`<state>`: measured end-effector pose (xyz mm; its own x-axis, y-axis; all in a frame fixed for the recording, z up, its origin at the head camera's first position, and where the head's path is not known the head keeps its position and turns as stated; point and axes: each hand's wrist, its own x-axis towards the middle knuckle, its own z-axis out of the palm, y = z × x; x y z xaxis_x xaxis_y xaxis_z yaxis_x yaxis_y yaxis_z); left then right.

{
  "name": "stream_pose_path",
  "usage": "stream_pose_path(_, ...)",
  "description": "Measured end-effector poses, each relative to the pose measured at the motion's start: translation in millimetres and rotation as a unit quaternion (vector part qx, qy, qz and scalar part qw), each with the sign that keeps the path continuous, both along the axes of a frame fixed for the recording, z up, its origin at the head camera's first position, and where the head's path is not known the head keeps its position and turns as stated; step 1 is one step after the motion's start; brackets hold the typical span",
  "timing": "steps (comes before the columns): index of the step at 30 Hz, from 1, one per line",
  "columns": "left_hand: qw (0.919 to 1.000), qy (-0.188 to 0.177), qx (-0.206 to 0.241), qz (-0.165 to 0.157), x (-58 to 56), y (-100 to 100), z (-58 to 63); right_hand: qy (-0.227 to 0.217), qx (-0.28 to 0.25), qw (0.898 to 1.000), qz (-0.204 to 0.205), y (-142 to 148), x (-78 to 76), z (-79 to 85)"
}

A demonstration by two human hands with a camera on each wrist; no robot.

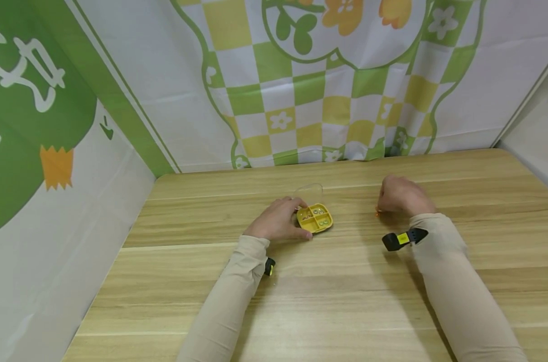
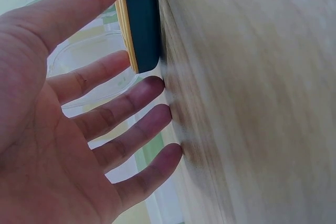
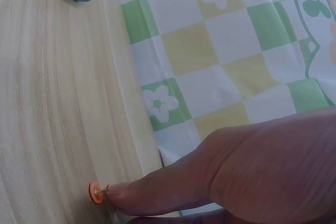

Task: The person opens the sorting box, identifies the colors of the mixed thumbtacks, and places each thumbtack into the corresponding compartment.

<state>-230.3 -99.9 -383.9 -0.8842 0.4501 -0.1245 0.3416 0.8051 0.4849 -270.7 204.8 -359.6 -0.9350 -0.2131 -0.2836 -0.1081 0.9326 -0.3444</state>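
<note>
A small yellow box [image 1: 309, 224] with a dark blue-green underside and several compartments lies on the table, its clear lid [image 1: 310, 190] raised at the back. Small earring-like pieces [image 1: 319, 211] sit in some compartments. My left hand [image 1: 280, 219] holds the box at its left side, thumb on the near edge and index finger on the far one; the other fingers are spread, tips at the tabletop. Off to the right, my right hand [image 1: 402, 195] pinches the thin metal post of a round orange stud earring [image 3: 96, 192] close to the table surface. Part of its grip is hidden.
The wooden table [image 1: 319, 301] reaches back to a checked green, yellow and white cloth [image 1: 310, 110]. Another printed cloth [image 1: 33, 125] hangs on the left. A black strap [image 1: 398, 240] sits at the right wrist.
</note>
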Motion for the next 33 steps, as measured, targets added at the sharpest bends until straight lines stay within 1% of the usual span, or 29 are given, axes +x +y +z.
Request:
stream_pose_path(11, 1.0, -0.001, -0.001, 0.002, 0.2, -0.4, -0.4, 0.002, -0.006, 1.0, -0.007, -2.8, 1.2, -0.7)
stream_pose_path(18, 1.0, -0.002, -0.001, 0.002, 0.0, -0.2, -1.0, 0.014, -0.015, 1.0, 0.003, -4.6, 2.2, -1.4)
stream_pose_path(33, 1.0, -0.002, -0.002, 0.0, -1.2, -0.8, -1.5, 0.023, -0.02, 1.0, 0.003, -8.3, 1.2, -2.3)
